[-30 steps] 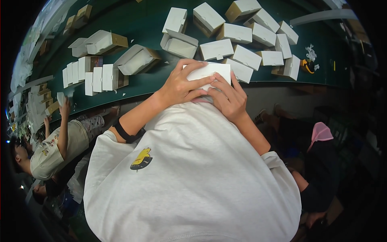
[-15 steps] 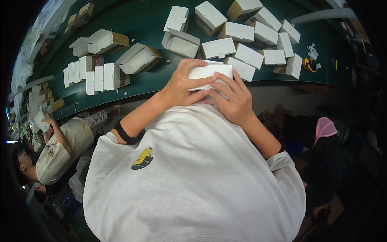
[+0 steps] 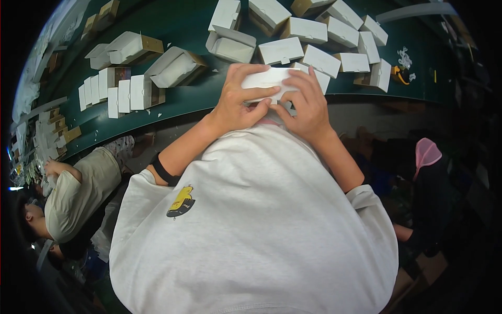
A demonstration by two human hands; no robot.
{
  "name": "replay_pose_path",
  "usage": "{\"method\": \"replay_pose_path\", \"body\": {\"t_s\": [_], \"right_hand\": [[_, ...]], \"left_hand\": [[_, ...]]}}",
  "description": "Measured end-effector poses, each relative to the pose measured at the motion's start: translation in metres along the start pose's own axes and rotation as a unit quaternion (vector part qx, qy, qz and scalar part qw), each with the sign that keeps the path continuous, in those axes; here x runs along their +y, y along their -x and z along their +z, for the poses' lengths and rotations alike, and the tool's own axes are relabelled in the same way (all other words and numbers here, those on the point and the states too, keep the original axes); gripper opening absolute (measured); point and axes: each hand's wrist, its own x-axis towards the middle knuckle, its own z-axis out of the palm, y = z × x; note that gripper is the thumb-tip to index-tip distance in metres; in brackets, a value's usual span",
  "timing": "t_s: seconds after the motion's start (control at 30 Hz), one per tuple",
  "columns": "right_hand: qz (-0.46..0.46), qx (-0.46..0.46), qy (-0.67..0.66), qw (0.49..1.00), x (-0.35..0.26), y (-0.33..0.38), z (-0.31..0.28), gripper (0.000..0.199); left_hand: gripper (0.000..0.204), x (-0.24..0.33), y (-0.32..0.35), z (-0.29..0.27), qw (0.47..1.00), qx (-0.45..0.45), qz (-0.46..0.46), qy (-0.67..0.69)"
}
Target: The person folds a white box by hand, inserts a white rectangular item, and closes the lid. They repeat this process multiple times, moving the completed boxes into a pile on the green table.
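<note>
A small white cardboard box (image 3: 265,78) is in front of my chest at the table's near edge, between both hands. My left hand (image 3: 238,99) grips its left end, with fingers over the far side and the thumb at the near side. At the right end, my right hand (image 3: 307,107) has its fingers bent over the top and far edge, the thumb low near the left thumb. The underside of the box is hidden. Just beyond lie closed white boxes (image 3: 281,51) and an open white box (image 3: 231,48) with its lid up.
A green table (image 3: 198,104) carries more boxes, including open white boxes (image 3: 175,67) and a row of upright boxes (image 3: 137,93) at left. A yellow-and-black tape dispenser (image 3: 401,75) lies at right. Co-workers sit at left (image 3: 86,188) and right (image 3: 429,204).
My right fingers have shifted toward the box's far right edge, and the right thumb has spread downward from it. The box appears slightly higher in view, as does the table.
</note>
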Motion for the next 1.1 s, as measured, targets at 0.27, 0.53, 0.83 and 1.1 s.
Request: {"method": "replay_pose_path", "body": {"t_s": [0.27,0.53,0.83,1.1], "right_hand": [[0.03,-0.054,-0.123,0.99,0.024,-0.013,0.001,0.04],[-0.016,-0.013,-0.063,0.998,0.021,-0.007,0.007,0.033],[-0.125,-0.04,-0.024,0.991,0.005,-0.007,-0.004,0.018],[-0.066,-0.081,0.024,0.994,-0.015,-0.008,-0.007,0.018]], "left_hand": [[0.034,-0.012,-0.005,-0.009,0.998,-0.029,0.048,-0.021],[0.037,-0.014,-0.003,-0.009,0.996,-0.032,0.075,-0.028],[0.041,-0.016,-0.003,-0.011,0.999,-0.027,0.031,0.035],[0.039,-0.018,-0.004,-0.017,0.997,-0.064,0.034,0.025]]}}
